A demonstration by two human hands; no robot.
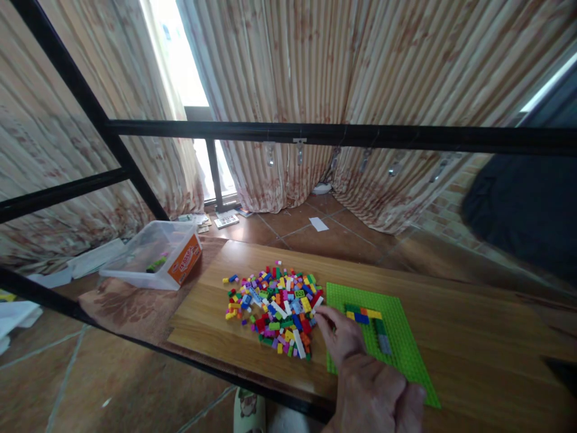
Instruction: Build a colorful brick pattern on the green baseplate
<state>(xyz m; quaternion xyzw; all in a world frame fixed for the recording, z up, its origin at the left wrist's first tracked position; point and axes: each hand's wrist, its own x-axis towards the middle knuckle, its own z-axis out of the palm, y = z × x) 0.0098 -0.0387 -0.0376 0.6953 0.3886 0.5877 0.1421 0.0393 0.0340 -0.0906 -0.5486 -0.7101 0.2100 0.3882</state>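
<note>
Two fingers nearly meet at a white brick, grip unclear; orange label lettering blurred.

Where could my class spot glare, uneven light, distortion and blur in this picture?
Head view: the window gap is blown out to white; same view: the tabletop is lighter at its left end, darker toward the right; same view: the curtains slant and fan outward toward the sides, perhaps wide-angle distortion; same view: most studs on the loose bricks look too soft to count.
</note>
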